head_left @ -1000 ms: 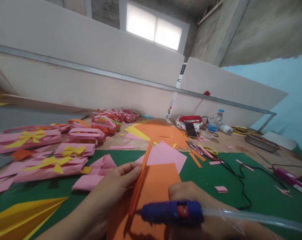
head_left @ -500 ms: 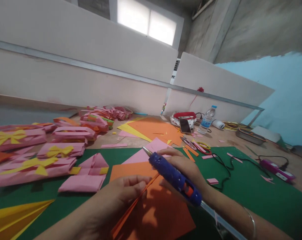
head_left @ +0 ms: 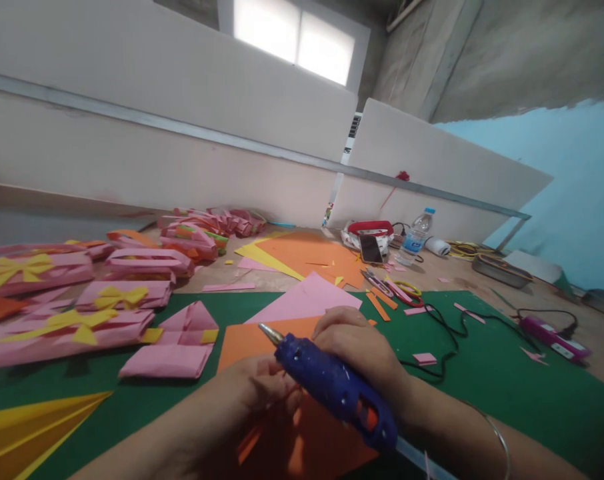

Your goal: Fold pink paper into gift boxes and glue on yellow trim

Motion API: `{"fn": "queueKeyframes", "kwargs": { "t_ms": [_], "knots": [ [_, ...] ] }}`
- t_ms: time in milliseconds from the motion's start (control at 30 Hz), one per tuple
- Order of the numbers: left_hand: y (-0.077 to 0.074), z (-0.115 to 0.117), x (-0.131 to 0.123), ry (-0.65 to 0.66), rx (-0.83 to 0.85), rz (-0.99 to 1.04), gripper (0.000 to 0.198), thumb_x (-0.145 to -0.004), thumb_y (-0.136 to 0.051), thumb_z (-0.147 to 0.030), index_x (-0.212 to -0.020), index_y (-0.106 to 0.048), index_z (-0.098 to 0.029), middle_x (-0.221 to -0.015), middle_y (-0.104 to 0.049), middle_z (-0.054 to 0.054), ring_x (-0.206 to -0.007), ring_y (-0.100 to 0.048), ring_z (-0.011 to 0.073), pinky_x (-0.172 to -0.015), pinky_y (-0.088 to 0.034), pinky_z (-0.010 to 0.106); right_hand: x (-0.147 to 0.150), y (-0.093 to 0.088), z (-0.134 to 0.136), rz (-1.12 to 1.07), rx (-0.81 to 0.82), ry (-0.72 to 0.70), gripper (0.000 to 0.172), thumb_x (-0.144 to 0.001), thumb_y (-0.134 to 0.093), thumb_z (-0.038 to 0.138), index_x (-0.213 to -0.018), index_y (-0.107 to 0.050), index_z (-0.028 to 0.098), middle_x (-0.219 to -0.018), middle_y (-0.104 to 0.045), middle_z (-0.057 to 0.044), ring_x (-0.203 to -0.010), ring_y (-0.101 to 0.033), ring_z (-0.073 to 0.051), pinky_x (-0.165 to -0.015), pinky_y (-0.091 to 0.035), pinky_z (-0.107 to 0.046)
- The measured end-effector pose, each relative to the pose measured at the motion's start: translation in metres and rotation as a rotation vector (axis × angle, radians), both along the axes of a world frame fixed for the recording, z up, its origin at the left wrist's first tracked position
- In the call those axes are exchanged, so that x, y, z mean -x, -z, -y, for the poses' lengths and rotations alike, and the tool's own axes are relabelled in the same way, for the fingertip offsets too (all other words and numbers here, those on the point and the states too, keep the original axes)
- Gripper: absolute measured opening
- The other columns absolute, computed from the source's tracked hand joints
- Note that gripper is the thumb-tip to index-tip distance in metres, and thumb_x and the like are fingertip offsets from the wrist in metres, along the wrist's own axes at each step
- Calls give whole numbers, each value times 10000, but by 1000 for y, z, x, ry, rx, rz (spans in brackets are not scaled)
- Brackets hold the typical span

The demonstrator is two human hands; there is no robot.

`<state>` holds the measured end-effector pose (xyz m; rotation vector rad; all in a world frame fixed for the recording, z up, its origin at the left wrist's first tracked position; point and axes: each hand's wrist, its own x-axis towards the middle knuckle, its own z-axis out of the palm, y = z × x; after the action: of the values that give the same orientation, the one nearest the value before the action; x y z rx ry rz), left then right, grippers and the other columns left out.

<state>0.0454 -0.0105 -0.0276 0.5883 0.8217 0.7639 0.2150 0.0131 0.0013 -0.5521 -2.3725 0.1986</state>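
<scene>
My right hand (head_left: 359, 340) is closed round a blue hot glue gun (head_left: 327, 380), whose metal nozzle points up and to the left. A clear glue stick (head_left: 417, 460) sticks out of its back end. Just left of the gun, my left hand (head_left: 265, 383) pinches a folded orange paper strip (head_left: 251, 443), partly hidden by the fingers and the gun. Beneath both hands lies an orange paper sheet (head_left: 237, 340), overlapping a pink paper sheet (head_left: 307, 300). Folded pink paper (head_left: 167, 360) with yellow tabs rests to the left.
Pink paper bags with yellow bows (head_left: 82, 327) crowd the left side. A yellow folded paper (head_left: 42, 430) lies at the lower left of the green mat (head_left: 487, 373). Scissors (head_left: 397, 290), a phone (head_left: 371, 249), a water bottle (head_left: 418, 237) and a purple power strip (head_left: 555, 343) are on the right.
The glue gun has shifted left and slightly down, its nozzle now above my left hand. Both hands have come closer together, and less of the orange strip shows.
</scene>
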Motion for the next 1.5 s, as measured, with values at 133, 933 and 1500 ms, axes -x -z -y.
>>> {"fn": "queueKeyframes", "kwargs": {
  "t_ms": [133,933,1500],
  "knots": [
    [-13,6,3,10,78,46,145,-562,-702,-99,-573,-570,-157,-469,-524,-39,-441,-502,90,-454,-382,183,-4,-2,-2,6,1,-3,225,-925,-393,237,-803,-575,187,-789,-645,-9,-843,-563,-129,-817,-414,-293],
    [-19,10,19,-12,19,-4,240,-632,-723,-333,-772,-599,-183,-400,-290,-113,-369,-218,19,-388,-101,147,-17,-11,-16,-53,-78,100,104,-848,-504,194,-773,-574,181,-729,-624,-15,-783,-569,-147,-732,-452,-261],
    [-24,1,9,-183,-375,-393,190,-590,-761,-294,-610,-640,-148,-453,-534,-34,-402,-496,102,-382,-386,186,1,-12,-1,-214,858,531,86,-587,-669,149,-628,-594,161,-553,-520,52,-514,-461,-84,-474,-355,-189]
  ]
}}
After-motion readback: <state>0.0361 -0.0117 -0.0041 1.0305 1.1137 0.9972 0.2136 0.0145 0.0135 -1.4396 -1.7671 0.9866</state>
